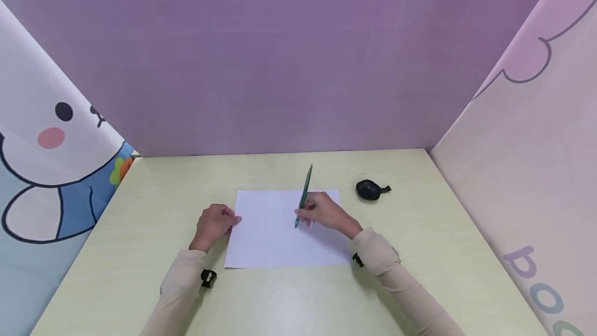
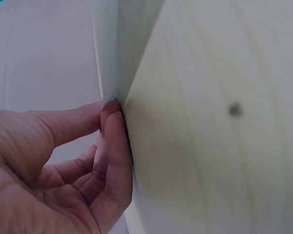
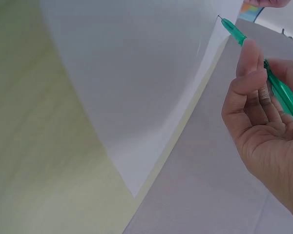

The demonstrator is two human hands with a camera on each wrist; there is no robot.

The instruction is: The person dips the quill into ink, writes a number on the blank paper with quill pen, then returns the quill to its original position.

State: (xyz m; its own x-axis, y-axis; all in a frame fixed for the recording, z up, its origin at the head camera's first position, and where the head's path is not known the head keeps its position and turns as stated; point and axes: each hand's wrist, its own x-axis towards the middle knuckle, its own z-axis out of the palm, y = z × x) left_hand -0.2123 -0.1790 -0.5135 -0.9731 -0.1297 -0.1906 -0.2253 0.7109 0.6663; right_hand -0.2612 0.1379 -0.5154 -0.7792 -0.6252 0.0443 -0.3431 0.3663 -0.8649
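Observation:
A white sheet of paper (image 1: 266,242) lies on the table. At its left edge my left hand (image 1: 214,225) pinches the paper between thumb (image 2: 78,124) and index finger, as the left wrist view shows close up. My right hand (image 1: 326,214) is over the upper right part of the sheet and holds a slim green pen (image 1: 305,188), steeply tilted. Its fine tip meets the paper in the right wrist view, where the pen (image 3: 234,32) runs between thumb and fingers. A faint curved line (image 1: 285,211) shows on the paper beside the pen.
A small black rounded object (image 1: 368,190) with a short tab lies right of the paper. The pale wooden table (image 1: 289,305) ends at a purple back wall (image 1: 280,66). Printed panels stand left and right. Each wrist wears a black strap device (image 1: 208,278).

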